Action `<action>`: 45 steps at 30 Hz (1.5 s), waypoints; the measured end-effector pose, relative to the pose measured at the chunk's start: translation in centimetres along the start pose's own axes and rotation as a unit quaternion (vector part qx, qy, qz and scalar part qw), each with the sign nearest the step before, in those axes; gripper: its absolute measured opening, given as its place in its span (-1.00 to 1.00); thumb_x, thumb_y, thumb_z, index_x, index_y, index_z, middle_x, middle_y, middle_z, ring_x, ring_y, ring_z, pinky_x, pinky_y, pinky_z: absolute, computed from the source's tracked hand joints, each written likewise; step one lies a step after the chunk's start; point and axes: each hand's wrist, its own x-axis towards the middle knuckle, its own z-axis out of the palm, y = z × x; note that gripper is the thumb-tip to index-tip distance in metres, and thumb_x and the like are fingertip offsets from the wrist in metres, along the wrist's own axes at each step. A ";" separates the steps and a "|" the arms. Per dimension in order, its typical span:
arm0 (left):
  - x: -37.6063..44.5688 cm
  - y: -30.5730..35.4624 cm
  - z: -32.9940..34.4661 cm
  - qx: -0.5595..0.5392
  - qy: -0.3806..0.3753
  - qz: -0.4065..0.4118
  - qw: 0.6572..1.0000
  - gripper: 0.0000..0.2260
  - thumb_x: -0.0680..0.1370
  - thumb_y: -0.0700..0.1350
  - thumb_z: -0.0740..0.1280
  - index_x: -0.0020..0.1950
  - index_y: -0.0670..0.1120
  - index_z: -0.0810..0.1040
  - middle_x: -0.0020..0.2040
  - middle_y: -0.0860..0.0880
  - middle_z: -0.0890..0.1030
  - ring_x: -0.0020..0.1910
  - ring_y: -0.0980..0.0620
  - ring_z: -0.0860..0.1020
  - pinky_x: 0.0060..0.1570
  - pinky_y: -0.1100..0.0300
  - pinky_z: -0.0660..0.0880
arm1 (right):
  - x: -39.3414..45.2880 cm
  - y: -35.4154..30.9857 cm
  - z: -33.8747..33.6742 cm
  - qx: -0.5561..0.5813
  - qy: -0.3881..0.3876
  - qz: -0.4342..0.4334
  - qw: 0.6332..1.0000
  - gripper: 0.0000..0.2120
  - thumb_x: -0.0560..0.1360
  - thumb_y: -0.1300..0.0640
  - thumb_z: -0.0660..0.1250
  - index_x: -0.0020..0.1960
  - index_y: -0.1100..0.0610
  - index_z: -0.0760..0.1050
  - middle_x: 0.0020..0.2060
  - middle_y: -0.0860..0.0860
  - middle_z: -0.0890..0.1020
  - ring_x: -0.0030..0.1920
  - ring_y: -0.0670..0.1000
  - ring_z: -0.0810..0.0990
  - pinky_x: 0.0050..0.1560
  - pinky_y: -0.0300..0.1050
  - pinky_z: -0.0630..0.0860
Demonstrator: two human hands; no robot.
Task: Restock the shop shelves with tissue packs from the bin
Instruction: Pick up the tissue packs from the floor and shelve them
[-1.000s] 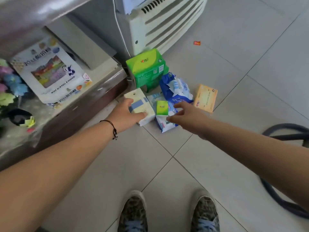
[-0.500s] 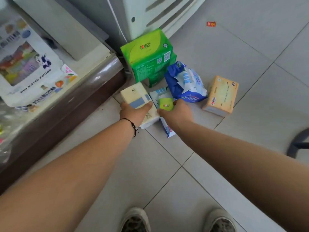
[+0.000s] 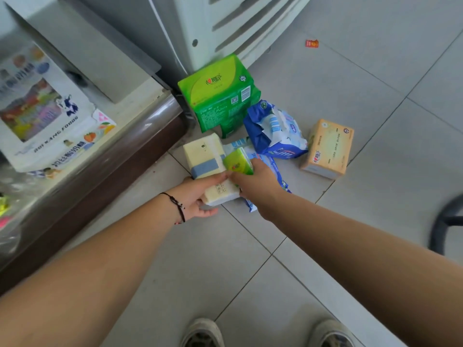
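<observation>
Pale grey floor tiles [image 3: 350, 78], a white slatted appliance [image 3: 225, 21] behind, and a brown-edged counter [image 3: 120, 156] at left.

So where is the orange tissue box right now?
In the head view, the orange tissue box lies on the floor tiles at the pile's right edge, just right of the torn blue pack, untouched.

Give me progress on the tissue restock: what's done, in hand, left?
Done: nothing visibly shelved; no shelf in view. In hand: left hand grips the cream pack; right hand holds the small green pack. Left on the floor: big green pack, blue pack, orange box.
</observation>
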 end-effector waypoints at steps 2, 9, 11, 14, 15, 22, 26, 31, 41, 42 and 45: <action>-1.9 0.0 -0.4 0.021 0.014 0.017 1.000 0.03 0.03 0.15 0.70 0.42 0.01 0.36 0.20 0.01 0.64 0.16 0.00 0.61 -0.14 -0.11 0.61 | -1.4 -0.6 0.3 0.048 -0.029 0.017 0.998 -0.82 0.49 0.08 0.45 -0.04 0.00 0.44 -0.01 0.12 0.64 0.05 0.17 0.66 0.06 0.19 0.64; -14.5 2.0 -1.5 0.058 -0.035 0.152 0.986 -0.03 0.17 -0.15 0.68 0.38 0.24 0.18 0.37 0.16 0.41 0.21 0.07 0.57 -0.01 -0.23 0.60 | -10.7 -5.3 -3.2 0.180 -0.129 0.015 0.975 -0.87 0.57 0.14 0.36 0.12 0.03 0.53 -0.01 0.04 0.70 -0.09 0.03 0.69 -0.01 -0.01 0.65; -19.1 2.9 -2.1 0.081 -0.051 0.222 0.970 0.02 0.14 -0.15 0.65 0.45 0.25 0.19 0.38 0.19 0.42 0.21 0.11 0.58 0.02 -0.10 0.62 | -14.4 -7.7 -4.5 0.192 -0.143 -0.004 0.971 -0.88 0.57 0.13 0.36 0.11 0.05 0.54 -0.07 0.02 0.69 -0.13 0.01 0.67 0.04 0.04 0.63; -25.0 3.3 -3.1 0.204 -0.014 0.351 0.914 0.07 0.14 0.02 0.65 0.54 0.19 0.16 0.42 0.23 0.40 0.32 0.25 0.47 0.28 0.03 0.51 | -19.7 -10.8 -6.7 0.199 -0.136 -0.043 0.970 -0.91 0.57 0.14 0.36 0.07 0.08 0.57 -0.06 0.05 0.68 -0.04 0.05 0.65 0.11 0.08 0.62; -27.1 3.2 -3.4 0.242 0.008 0.382 0.892 0.06 0.16 0.07 0.65 0.54 0.21 0.15 0.45 0.22 0.36 0.38 0.27 0.40 0.35 0.07 0.44 | -21.4 -11.7 -7.2 0.206 -0.130 -0.058 0.968 -0.89 0.57 0.14 0.35 0.09 0.09 0.58 -0.02 0.07 0.68 0.01 0.07 0.65 0.12 0.08 0.62; -40.6 1.2 -5.9 0.360 0.120 0.558 0.738 -0.05 0.32 -0.07 0.62 0.51 0.22 0.07 0.39 0.28 0.21 0.38 0.47 0.16 0.22 0.62 0.16 | -33.1 -17.0 -9.0 0.231 -0.184 -0.148 0.944 -0.71 0.40 -0.01 0.42 0.08 0.08 0.61 0.05 0.06 0.67 0.09 0.13 0.63 0.10 0.16 0.62; -46.6 0.6 -8.2 0.408 0.140 0.637 0.639 -0.12 0.31 -0.05 0.57 0.52 0.08 0.17 0.41 0.26 0.22 0.45 0.25 0.23 0.38 0.41 0.19 | -38.7 -18.7 -7.7 0.175 -0.210 -0.194 0.942 -0.70 0.44 0.04 0.40 0.15 0.10 0.60 0.03 0.07 0.69 0.02 0.11 0.64 -0.04 0.01 0.65; -52.1 -0.9 -10.5 0.422 0.145 0.674 0.589 -0.17 0.36 -0.12 0.55 0.53 0.06 0.21 0.47 0.14 0.16 0.51 0.26 0.16 0.40 0.44 0.15 | -43.5 -19.6 -5.5 0.151 -0.241 -0.225 0.932 -0.77 0.54 0.11 0.31 0.18 0.10 0.59 0.01 0.04 0.72 -0.05 0.00 0.70 -0.07 -0.11 0.65; -58.1 -4.6 -13.8 -0.065 0.070 0.604 0.791 -0.16 0.40 -0.12 0.56 0.56 0.11 0.19 0.51 0.09 0.36 0.45 0.10 0.39 0.33 0.21 0.44 | -50.2 -21.3 0.5 0.173 -0.286 -0.252 0.908 -0.62 0.45 0.05 0.35 0.23 0.16 0.58 0.12 0.15 0.69 0.06 0.08 0.68 0.00 -0.07 0.65; -58.6 -4.6 -14.3 -0.062 0.064 0.602 0.793 -0.19 0.41 -0.16 0.54 0.56 0.06 0.21 0.45 0.04 0.46 0.39 0.06 0.47 0.29 0.21 0.48 | -50.7 -21.6 1.0 0.171 -0.289 -0.256 0.907 -0.63 0.44 0.05 0.36 0.20 0.15 0.59 0.12 0.15 0.69 0.05 0.07 0.68 -0.02 -0.08 0.65; -60.7 -4.9 -15.4 -0.058 0.032 0.591 0.804 -0.25 0.45 -0.13 0.42 0.56 0.16 0.18 0.31 0.13 0.58 0.28 0.13 0.55 0.23 0.20 0.52 | -52.0 -22.3 2.5 0.165 -0.300 -0.266 0.901 -0.67 0.44 0.07 0.37 0.17 0.16 0.61 0.11 0.15 0.69 0.00 0.05 0.70 -0.08 -0.11 0.64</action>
